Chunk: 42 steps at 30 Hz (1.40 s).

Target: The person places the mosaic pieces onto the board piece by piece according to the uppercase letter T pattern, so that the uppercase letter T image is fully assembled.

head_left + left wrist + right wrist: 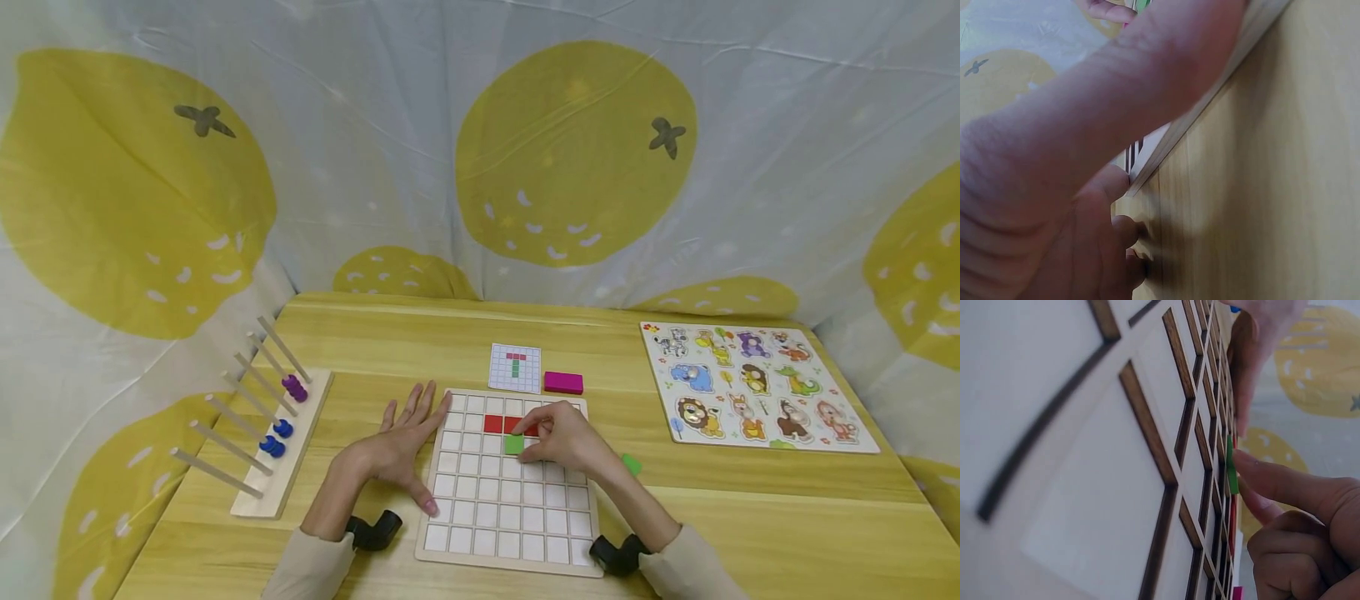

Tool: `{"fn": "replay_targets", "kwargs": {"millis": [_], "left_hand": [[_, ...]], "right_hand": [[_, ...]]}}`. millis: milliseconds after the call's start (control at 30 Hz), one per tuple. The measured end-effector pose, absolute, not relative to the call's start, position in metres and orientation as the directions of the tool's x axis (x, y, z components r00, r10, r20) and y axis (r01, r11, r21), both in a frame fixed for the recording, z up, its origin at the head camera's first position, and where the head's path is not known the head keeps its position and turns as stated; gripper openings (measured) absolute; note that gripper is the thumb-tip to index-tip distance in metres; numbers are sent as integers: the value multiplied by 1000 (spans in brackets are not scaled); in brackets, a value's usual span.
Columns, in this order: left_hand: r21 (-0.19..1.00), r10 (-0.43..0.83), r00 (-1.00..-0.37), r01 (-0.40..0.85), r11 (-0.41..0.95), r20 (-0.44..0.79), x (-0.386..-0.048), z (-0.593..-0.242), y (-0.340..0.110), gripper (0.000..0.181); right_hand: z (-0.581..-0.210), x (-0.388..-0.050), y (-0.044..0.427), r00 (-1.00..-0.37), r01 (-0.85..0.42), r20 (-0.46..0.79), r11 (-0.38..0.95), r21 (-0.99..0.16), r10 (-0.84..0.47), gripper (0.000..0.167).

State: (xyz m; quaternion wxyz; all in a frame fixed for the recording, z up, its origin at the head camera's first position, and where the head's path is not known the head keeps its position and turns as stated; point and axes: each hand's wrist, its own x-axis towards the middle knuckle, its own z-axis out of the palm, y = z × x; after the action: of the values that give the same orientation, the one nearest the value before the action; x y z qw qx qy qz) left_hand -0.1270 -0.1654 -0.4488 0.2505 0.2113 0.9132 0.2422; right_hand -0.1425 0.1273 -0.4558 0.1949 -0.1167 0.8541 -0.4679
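Note:
A wooden grid board (487,492) with white squares lies in front of the person. Red tiles (492,424) sit in a row near its top, the rightmost partly behind the right hand. The right hand (558,437) pinches a green tile (513,445) between thumb and index finger, just below the middle red tile; in the right wrist view the green tile (1232,465) stands slightly above the grid. The left hand (397,450) has its fingers spread along the board's left edge, thumb low on the edge; the left wrist view shows that hand (1097,137) beside the board's side.
Behind the board lie a pattern card (528,367) and a magenta block (563,382). Another green tile (632,464) rests right of the board, by the right forearm. A peg rack (300,450) with beads stands left, an animal puzzle (765,386) right.

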Motion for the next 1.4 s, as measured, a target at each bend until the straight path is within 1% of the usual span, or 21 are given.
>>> {"fn": "replay_targets", "kwargs": {"millis": [233,533,767,833,967,1100,1233,1400], "left_hand": [[549,506,-785,263,794,-357,-127,-448,-165,156],[551,507,-783,260,793,-360,-128,-449,-165,155],[549,509,-782,264,793,-360,-128,-450,-165,155],[548,509,-782,263,794,-361,-128,-450,-165,156],[551,508,-781,259,793,-364,-129,-450,-165,156],[553,511,-780,261,791,-362,-129,-450,-165,156],[555,512,-779,262,790,-362,-128,-450,-166,155],[558,511,-779,257,789,-364,-128,-450,-166,155]], "right_hand": [[-456,-143,131,-888,-6,-228,506,-863,-399,24],[-456,-145,128,-891,12,-254,540,-841,-377,18],[-456,-147,129,-885,14,-259,535,-845,-386,20],[-455,-147,134,-882,-3,-250,534,-845,-399,21],[-448,-147,155,-870,-45,-232,538,-841,-435,24],[-444,-145,188,-855,-83,-223,547,-833,-469,25],[-446,-142,226,-847,-89,-217,532,-842,-485,28],[-452,-139,269,-826,-72,-229,498,-864,-515,36]]}}
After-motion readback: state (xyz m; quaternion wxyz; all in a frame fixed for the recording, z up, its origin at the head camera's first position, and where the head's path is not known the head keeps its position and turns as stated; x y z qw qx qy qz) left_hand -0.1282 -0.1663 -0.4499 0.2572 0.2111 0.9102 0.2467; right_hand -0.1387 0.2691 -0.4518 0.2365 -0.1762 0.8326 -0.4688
